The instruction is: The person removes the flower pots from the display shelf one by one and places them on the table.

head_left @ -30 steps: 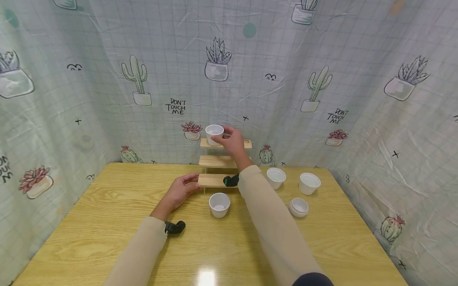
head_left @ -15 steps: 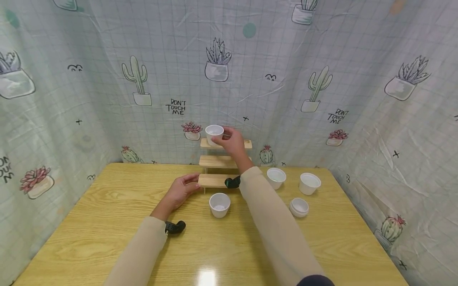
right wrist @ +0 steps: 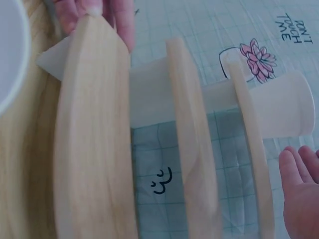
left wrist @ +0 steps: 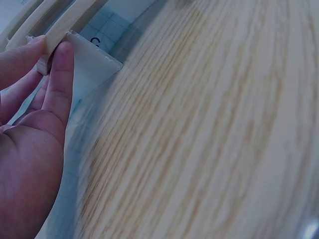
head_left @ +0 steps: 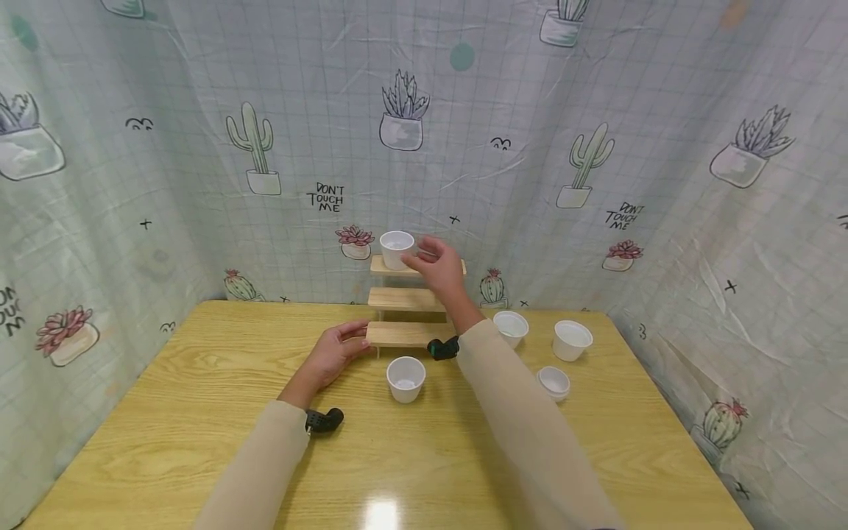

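Note:
A white cup (head_left: 396,255) stands upright at the left end of the top board of a three-step wooden display stand (head_left: 397,336). Just right of that cup is my right hand (head_left: 442,271), its fingers loosely bent and holding nothing. A gap shows between the fingertips and the cup (right wrist: 284,107) in the right wrist view. My left hand (head_left: 334,356) pinches the left end of the lowest board, thumb on one side and fingers on the other, as the left wrist view shows on the board end (left wrist: 46,62). Another white cup (head_left: 405,383) stands on the table before the stand.
On the table (head_left: 199,412), right of the stand, are a white cup (head_left: 510,329) partly behind my right sleeve, a second cup (head_left: 573,341), and a lower white container (head_left: 555,383). A cactus-print curtain (head_left: 311,132) hangs close behind the stand.
My right hand has let go of the cup on the top board and drawn back slightly to the right. The cup stays in place, and my left hand has not moved.

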Demonstrator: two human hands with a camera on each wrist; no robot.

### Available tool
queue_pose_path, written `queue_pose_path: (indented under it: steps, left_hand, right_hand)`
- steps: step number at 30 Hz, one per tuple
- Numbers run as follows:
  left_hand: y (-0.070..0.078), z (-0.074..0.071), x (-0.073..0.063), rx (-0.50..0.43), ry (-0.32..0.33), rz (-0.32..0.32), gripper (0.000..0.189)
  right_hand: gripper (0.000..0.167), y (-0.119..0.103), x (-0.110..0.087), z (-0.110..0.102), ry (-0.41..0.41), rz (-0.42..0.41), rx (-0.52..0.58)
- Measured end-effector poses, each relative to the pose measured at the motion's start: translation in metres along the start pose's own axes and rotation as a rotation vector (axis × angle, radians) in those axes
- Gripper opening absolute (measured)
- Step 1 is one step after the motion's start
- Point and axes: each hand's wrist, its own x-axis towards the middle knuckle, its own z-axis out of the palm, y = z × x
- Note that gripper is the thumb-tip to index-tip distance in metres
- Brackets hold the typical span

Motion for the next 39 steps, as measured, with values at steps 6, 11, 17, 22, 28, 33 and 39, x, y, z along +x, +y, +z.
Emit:
queue_pose_path:
  steps: [6, 11, 17, 22, 28, 33, 39]
  left_hand:
    - [-0.001, -0.001, 0.0, 0.006, -0.004, 0.006, 0.058]
    - [-0.001, -0.001, 0.0, 0.0, -0.003, -0.003, 0.058]
    - [-0.002, -0.001, 0.0, -0.004, -0.005, 0.01, 0.058]
    - [-0.002, -0.002, 0.0, -0.017, -0.011, 0.007, 0.059]
    - [-0.002, -0.003, 0.0, -0.007, -0.015, 0.001, 0.059]
    - [-0.002, -0.002, 0.001, -0.018, -0.009, -0.006, 0.058]
    - [0.0, -0.001, 0.0, -0.013, -0.012, -0.001, 0.058]
  right_hand:
    - [0.068, 0.002, -0.013, -0.005, 0.007, -0.019, 0.065]
    - [0.065, 0.003, -0.023, -0.007, 0.022, -0.057, 0.14]
    - [0.058, 0.006, -0.044, -0.01, 0.012, -0.1, 0.165]
    - [0.055, 0.014, -0.065, -0.012, -0.013, -0.088, 0.169]
    - [0.055, 0.031, -0.088, -0.015, -0.04, -0.071, 0.179]
    - [0.05, 0.039, -0.103, -0.017, -0.036, -0.078, 0.211]
    - [0.045, 0.047, -0.126, -0.019, 0.007, -0.042, 0.248]
